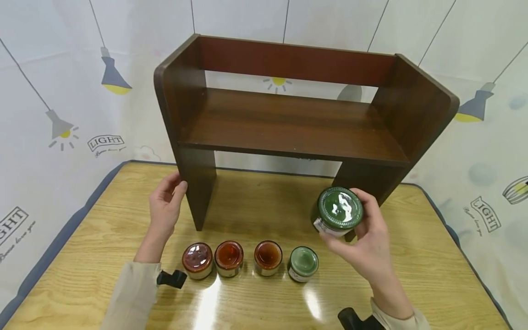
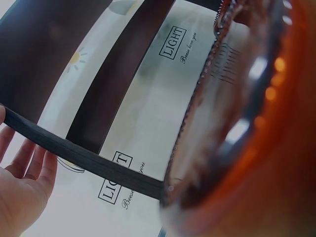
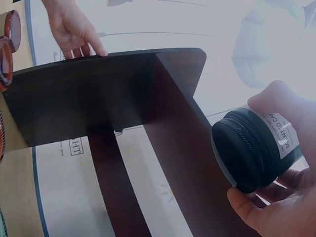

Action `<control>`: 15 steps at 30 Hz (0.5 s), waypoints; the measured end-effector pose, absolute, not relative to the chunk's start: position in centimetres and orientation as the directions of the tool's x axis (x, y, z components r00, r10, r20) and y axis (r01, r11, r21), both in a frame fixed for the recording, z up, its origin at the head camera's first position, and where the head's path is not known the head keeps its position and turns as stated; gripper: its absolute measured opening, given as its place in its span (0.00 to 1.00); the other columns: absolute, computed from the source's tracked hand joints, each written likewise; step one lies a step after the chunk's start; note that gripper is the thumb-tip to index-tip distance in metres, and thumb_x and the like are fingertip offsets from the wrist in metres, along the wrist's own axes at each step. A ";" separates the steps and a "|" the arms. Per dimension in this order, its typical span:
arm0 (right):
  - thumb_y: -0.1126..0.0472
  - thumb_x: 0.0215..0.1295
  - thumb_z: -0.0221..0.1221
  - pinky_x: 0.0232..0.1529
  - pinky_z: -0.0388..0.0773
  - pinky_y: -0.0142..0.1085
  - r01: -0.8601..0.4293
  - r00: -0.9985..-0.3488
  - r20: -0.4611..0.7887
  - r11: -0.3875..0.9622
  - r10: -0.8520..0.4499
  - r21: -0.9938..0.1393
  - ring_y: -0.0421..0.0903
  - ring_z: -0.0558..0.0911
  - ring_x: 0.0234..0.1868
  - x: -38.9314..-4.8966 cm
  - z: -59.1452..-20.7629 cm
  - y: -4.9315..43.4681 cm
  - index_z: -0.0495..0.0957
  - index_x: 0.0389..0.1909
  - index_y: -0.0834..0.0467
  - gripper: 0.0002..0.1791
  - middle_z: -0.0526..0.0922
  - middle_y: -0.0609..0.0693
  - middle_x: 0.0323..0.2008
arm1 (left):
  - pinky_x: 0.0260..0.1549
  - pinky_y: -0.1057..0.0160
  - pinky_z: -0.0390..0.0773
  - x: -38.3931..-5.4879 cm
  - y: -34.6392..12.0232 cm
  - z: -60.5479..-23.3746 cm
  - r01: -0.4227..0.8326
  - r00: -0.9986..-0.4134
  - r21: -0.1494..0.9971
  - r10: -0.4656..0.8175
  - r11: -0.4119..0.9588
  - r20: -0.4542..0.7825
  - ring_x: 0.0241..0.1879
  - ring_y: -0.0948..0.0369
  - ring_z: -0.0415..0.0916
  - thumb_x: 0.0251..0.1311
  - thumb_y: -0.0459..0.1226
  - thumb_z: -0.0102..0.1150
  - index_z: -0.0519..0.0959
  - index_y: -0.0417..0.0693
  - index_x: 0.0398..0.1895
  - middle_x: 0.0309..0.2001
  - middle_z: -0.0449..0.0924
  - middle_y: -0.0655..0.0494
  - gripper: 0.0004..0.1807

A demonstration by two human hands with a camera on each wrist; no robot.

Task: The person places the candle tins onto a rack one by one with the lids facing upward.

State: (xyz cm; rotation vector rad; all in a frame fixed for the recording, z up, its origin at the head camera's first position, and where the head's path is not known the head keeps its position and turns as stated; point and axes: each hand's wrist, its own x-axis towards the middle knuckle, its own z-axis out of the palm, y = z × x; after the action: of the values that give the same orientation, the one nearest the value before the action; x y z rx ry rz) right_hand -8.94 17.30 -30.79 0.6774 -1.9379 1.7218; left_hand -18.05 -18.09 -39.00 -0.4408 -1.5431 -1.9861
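Observation:
My right hand (image 1: pixel 371 247) holds a green scented candle jar (image 1: pixel 340 210) between thumb and fingers, raised above the table in front of the shelf's right leg. In the right wrist view, "SCENTED" reads on the white label of this jar (image 3: pixel 264 143). My left hand (image 1: pixel 165 206) grips the front edge of the left side panel of a dark brown wooden shelf (image 1: pixel 288 121), thumb at the edge and fingers on its outer face. Between the hands, a row of jars stands on the table: dark red (image 1: pixel 198 259), red-orange (image 1: pixel 228 256), amber (image 1: pixel 268 256) and light green (image 1: pixel 304 262).
The shelf stands on a wood-grain table (image 1: pixel 255 307), with one raised board and an open space below. White printed sheeting (image 1: pixel 53 73) with lamp drawings surrounds the back and sides. In the left wrist view, an orange glass jar (image 2: pixel 266 148) looms close and blurred.

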 end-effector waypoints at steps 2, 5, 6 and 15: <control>0.88 0.25 0.64 0.52 0.73 0.29 -0.629 -0.777 0.626 0.090 -0.056 -0.772 0.44 0.76 0.49 -9.0 -30.5 17.0 0.64 0.55 0.70 0.46 0.72 0.55 0.51 | 0.44 0.73 0.74 -18.1 -18.1 -39.0 0.623 -0.777 0.765 -0.240 -0.166 0.581 0.43 0.65 0.74 0.60 0.19 0.48 0.80 0.48 0.45 0.41 0.80 0.60 0.20; 0.88 0.25 0.63 0.53 0.73 0.30 -0.631 -0.775 0.629 0.071 -0.052 -0.772 0.44 0.76 0.49 -9.1 -30.0 16.5 0.64 0.56 0.69 0.46 0.72 0.55 0.50 | 0.44 0.73 0.74 -18.1 -18.1 -39.0 0.616 -0.782 0.770 -0.245 -0.163 0.574 0.42 0.66 0.74 0.59 0.19 0.48 0.81 0.50 0.44 0.40 0.80 0.61 0.20; 0.88 0.25 0.63 0.53 0.73 0.30 -0.635 -0.773 0.632 0.066 -0.054 -0.770 0.44 0.76 0.49 -9.2 -29.8 16.4 0.64 0.55 0.69 0.46 0.73 0.55 0.50 | 0.44 0.73 0.74 -18.2 -18.1 -39.0 0.614 -0.783 0.773 -0.246 -0.161 0.571 0.42 0.66 0.74 0.59 0.19 0.48 0.80 0.51 0.44 0.40 0.80 0.61 0.21; 0.87 0.29 0.63 0.51 0.74 0.30 -0.656 -0.754 0.653 0.036 -0.076 -0.754 0.46 0.76 0.48 -10.1 -28.2 14.8 0.64 0.56 0.67 0.44 0.72 0.57 0.50 | 0.43 0.73 0.74 -18.1 -18.2 -38.9 0.619 -0.780 0.769 -0.244 -0.159 0.577 0.42 0.66 0.74 0.60 0.20 0.48 0.80 0.49 0.45 0.40 0.80 0.60 0.20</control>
State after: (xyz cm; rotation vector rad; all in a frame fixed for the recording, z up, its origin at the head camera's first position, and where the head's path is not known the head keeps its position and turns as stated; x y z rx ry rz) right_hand -10.13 14.84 -28.19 0.7383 -1.8826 1.7656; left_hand -18.12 -18.19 -38.94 -0.4309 -1.5480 -1.9842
